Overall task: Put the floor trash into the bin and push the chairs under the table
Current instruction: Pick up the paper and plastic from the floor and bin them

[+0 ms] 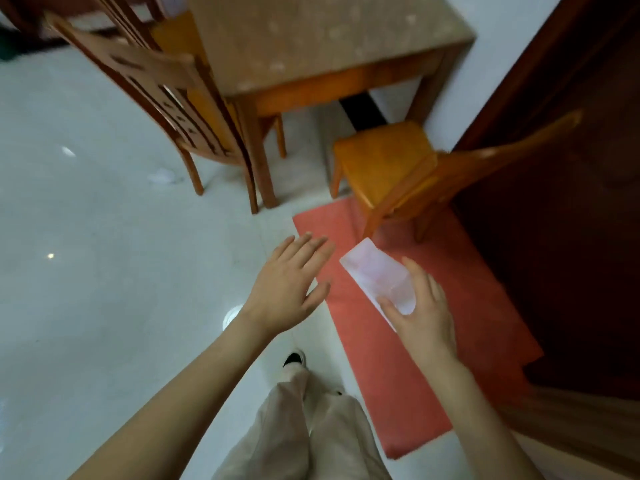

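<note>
Closest to me, by my left wrist, a small white disc (pixel 231 315) lies on the pale floor (pixel 86 306); it may be a lid, I cannot tell. My left hand (pixel 289 284) hovers above it, fingers straight and spread, holding nothing.

My right hand (pixel 424 315) grips what looks like a soft, clear plastic cup (pixel 375 273), thumb on one side and fingers round the other. Its long axis runs from my palm up and to the left, and the far end points at the near leg of the right chair (pixel 384 157). Cup and hand are over the red mat (pixel 433 358).

That chair stands just ahead on the mat, seat towards the counter (pixel 311 46) and back rail towards the right. It is well out from under the top, and my right hand is the nearer one to it, though that hand is occupied.

The rest of the trash lies to my left, on the side of my free hand: a crumpled paper (pixel 161 176) near the back legs of the left chair (pixel 145 74), and beyond it a white scrap (pixel 68 151). The left chair is only partly tucked in.

I see no bin for certain. A dark green shape (pixel 7 46) at the far left edge might be one. I judge the cup must be binned first, which would mean turning left.
</note>
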